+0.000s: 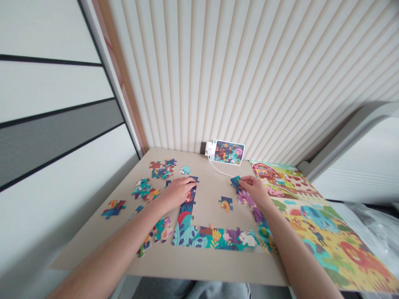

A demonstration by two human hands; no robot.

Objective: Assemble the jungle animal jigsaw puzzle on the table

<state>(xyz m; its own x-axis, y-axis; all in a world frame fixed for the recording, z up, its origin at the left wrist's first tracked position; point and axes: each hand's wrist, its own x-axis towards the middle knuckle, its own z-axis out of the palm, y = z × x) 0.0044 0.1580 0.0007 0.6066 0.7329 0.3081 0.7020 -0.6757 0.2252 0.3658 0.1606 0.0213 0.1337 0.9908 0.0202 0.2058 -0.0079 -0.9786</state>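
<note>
My left hand (180, 190) is closed over the top of the partial puzzle frame's left column. Its fingertips are on a dark blue puzzle piece (194, 179), partly hidden under the fingers. My right hand (254, 189) pinches a blue-teal puzzle piece (235, 181) at the top of the right column, whose purple pieces (246, 198) run down beside the wrist. Joined pieces form the frame's bottom row (218, 238), with a white rabbit and plants. Inside the frame lies a loose dark blue piece (226, 204) with a tan shape.
Loose pieces lie left of the frame, including a small cluster (142, 187) and an orange-blue piece (114, 208). A picture card (229, 152) leans at the wall by a white charger (208, 148) with a cable. Two finished-looking puzzles (330, 236) cover the right side.
</note>
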